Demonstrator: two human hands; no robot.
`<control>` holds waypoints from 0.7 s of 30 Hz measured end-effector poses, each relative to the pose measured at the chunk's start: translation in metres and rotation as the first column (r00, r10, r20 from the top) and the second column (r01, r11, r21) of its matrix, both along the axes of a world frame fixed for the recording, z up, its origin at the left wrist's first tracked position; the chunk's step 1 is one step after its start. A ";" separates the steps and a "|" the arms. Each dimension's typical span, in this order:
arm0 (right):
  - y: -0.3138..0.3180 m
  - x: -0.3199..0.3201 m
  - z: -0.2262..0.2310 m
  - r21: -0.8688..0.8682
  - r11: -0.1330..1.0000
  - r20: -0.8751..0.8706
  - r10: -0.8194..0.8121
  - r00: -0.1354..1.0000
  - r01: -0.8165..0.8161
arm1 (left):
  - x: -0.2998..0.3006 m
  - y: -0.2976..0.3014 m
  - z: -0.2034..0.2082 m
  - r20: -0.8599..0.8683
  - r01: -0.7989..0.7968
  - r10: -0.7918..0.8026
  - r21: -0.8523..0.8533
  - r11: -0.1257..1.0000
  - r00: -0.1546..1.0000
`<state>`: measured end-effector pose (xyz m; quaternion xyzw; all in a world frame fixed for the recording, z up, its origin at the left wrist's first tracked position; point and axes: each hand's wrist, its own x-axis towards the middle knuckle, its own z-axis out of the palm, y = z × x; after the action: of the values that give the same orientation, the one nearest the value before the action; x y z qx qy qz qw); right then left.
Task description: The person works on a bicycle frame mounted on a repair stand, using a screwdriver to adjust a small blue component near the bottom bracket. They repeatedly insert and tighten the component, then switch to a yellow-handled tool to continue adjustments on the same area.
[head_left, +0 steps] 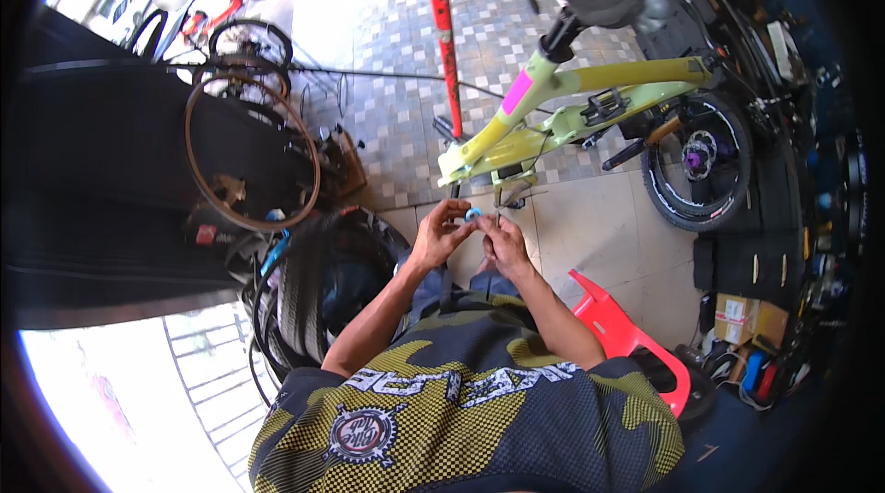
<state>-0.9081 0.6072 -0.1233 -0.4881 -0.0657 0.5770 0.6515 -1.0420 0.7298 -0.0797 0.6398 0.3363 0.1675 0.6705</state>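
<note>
In front of my body, a small blue round part (pixel 473 213) sits between the fingertips of both hands. My left hand (pixel 439 237) is closed in a pinch on it. Close beside, my right hand (pixel 506 246) has its fingers bent and pressed together, with the tips at the blue part. A thin dark piece shows at those right fingers, too small to name. Just beyond my hands is a yellow-green bicycle frame (pixel 502 144), its near end a short way past my left fingertips.
A red pole (pixel 443 41) rises beside the frame. Right of it is a wheel with a disc rotor (pixel 698 161). A red plastic chair (pixel 613 322) stands near my right elbow, with cardboard boxes (pixel 735 320) beyond. On the left are stacked tires (pixel 300 295) and a bare brown rim (pixel 189 129).
</note>
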 end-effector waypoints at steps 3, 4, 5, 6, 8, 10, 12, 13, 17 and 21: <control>-0.010 0.001 -0.004 -0.014 0.998 0.041 -0.058 0.997 0.059 | 0.011 0.018 -0.003 -0.023 0.002 0.001 0.121 0.993 1.000; -0.011 0.002 -0.009 -0.017 0.995 0.038 -0.097 0.995 0.097 | 0.019 0.032 -0.002 -0.059 -0.023 0.036 0.216 0.976 0.998; -0.012 0.001 -0.009 -0.024 0.991 0.028 -0.129 0.991 0.129 | 0.020 0.055 -0.012 -0.098 -0.004 0.042 0.362 0.932 0.994; -0.015 0.002 -0.013 -0.029 0.984 0.028 -0.176 0.984 0.177 | 0.029 0.073 -0.013 -0.110 0.007 0.049 0.458 0.889 0.993; -0.015 -0.003 -0.028 -0.034 0.959 0.086 -0.279 0.956 0.282 | 0.043 0.113 -0.021 -0.195 0.114 -0.012 0.521 0.846 0.981; -0.013 -0.007 -0.040 -0.025 0.918 0.231 -0.379 0.896 0.395 | 0.055 0.146 -0.038 -0.300 0.266 -0.123 0.503 0.822 0.946; -0.008 -0.006 -0.048 -0.099 0.891 0.436 -0.362 0.824 0.444 | 0.059 0.177 -0.064 -0.436 0.430 -0.236 0.426 0.796 0.869; -0.002 -0.009 -0.054 -0.106 0.864 0.476 -0.391 0.788 0.493 | 0.060 0.186 -0.070 -0.459 0.488 -0.303 0.362 0.794 0.835; 0.032 -0.020 -0.078 -0.085 0.739 0.539 -0.530 0.654 0.669 | 0.077 0.202 -0.072 -0.457 0.634 -0.530 0.101 0.767 0.714; 0.074 -0.043 -0.088 -0.029 0.648 0.583 -0.607 0.539 0.761 | 0.084 0.211 -0.073 -0.368 0.681 -0.648 -0.053 0.730 0.667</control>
<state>-0.9507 0.6808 -0.2112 -0.6977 0.0398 0.1185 0.7054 -0.9577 0.9412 -0.1523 0.7667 0.1894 -0.1944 0.5818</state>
